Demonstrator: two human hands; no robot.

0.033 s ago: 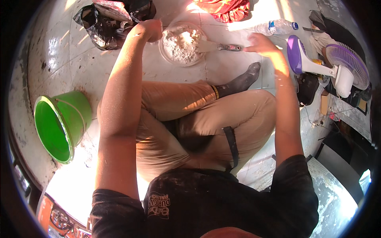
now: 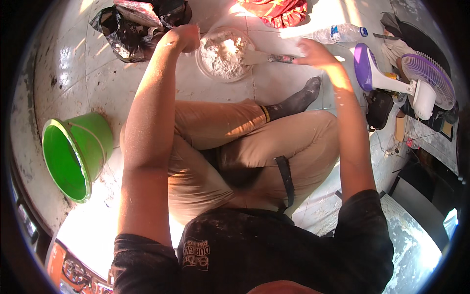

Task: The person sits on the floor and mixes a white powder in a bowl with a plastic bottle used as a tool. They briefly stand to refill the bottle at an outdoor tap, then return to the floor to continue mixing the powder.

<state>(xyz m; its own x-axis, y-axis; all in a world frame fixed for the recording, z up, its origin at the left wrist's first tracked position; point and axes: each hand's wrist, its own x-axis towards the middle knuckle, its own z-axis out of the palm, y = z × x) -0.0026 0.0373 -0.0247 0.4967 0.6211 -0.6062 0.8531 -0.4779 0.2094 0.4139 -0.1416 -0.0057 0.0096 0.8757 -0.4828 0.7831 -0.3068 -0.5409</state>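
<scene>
A clear round bowl [image 2: 207, 74] of whitish powder [image 2: 221, 60] stands on the floor in front of my crossed legs. At its left rim is my left hand [image 2: 186, 38], with the fingers curled against the edge; their tips are partly hidden. A putty knife [image 2: 280, 58] rests across the right rim, its pale blade in the bowl and its dark patterned handle pointing right. My right hand [image 2: 316, 54] is at the end of that handle, fingers stretched and apart, not wrapped round it.
A green bucket [image 2: 98, 134] lies tipped at the left. Black plastic bags [image 2: 125, 41] sit beyond my left hand, and a red cloth [image 2: 284, 12] lies at the far side. Past my right hand are a clear plastic bottle [image 2: 348, 32] and a purple and white fan [image 2: 364, 66].
My right hand has moved slightly left, to the end of the putty knife's handle. My left hand and the bowl stay where they were.
</scene>
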